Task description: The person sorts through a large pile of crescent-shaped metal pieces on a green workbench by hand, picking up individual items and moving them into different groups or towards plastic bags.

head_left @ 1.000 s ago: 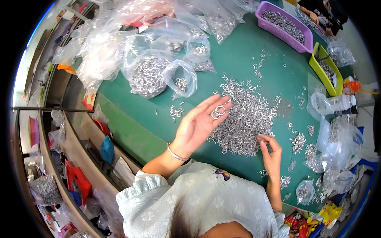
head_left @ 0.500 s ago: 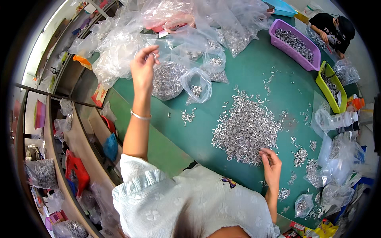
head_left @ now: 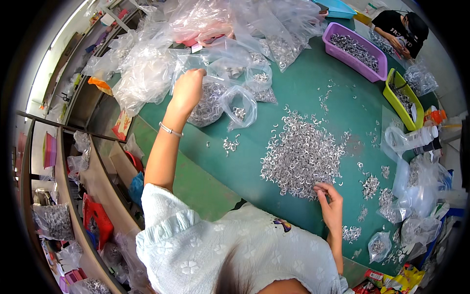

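Left hand (head_left: 188,89), at about eleven o'clock from the middle of the table, stretched far forward over an open clear bag (head_left: 209,100) of small silver rings, fingers bent down at the bag's mouth; whether closed on a ring or on the plastic, impossible to tell from here. Thin bracelet (head_left: 170,129) on that wrist. Just to the three o'clock side of that bag, a second, smaller clear bag (head_left: 240,105) with a few rings inside, mouth gaping.

Right hand (head_left: 331,206), at about five o'clock, resting at the near edge of the big loose heap of silver rings (head_left: 301,154), fingertips curled and pinched together on the pile; any ring between them too small to make out.

Heap spread across the green table (head_left: 303,93) near its middle, with a small separate cluster of rings (head_left: 230,145) toward nine o'clock from it and scattered bits toward three and four o'clock.

Farther out: a mound of crumpled clear plastic bags (head_left: 147,68) from ten to twelve o'clock, a purple tray (head_left: 353,50) of metal parts at one o'clock, a yellow-green tray (head_left: 402,98) at two o'clock, more filled clear bags at three to four o'clock. Another person (head_left: 401,29) in black at the far one o'clock corner.
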### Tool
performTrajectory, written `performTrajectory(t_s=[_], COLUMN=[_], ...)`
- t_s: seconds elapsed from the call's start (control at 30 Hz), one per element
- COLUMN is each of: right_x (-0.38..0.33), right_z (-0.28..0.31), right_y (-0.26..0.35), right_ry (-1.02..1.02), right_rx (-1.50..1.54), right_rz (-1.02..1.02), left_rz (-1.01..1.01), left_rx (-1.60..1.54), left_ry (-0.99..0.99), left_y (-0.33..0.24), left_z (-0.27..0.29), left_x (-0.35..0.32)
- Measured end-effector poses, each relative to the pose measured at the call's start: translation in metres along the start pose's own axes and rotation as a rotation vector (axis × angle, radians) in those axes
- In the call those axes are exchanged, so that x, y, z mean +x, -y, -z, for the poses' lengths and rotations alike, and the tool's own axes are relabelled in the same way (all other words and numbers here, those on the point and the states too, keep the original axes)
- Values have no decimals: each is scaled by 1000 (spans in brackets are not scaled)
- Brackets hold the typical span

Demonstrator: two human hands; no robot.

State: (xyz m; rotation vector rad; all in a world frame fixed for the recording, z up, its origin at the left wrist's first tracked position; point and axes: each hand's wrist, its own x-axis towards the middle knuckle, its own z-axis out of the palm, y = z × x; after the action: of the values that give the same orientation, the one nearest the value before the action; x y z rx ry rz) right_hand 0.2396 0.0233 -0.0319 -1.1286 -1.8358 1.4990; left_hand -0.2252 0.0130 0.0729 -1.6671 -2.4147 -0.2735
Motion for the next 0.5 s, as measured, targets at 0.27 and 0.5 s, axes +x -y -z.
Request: performTrajectory(t_s=[0.27, 0.5], right_x=[-8, -17], right_z=[-6, -5], right_y=[-1, -4], right_ry=[10, -3], right_rx=[-4, 29], right_rz=[17, 11], left_rz=[-11, -37], left_rx=[72, -6], left_ry=[99, -83], left_y=[6, 16], left_z=[-27, -40], left_x=[8, 11])
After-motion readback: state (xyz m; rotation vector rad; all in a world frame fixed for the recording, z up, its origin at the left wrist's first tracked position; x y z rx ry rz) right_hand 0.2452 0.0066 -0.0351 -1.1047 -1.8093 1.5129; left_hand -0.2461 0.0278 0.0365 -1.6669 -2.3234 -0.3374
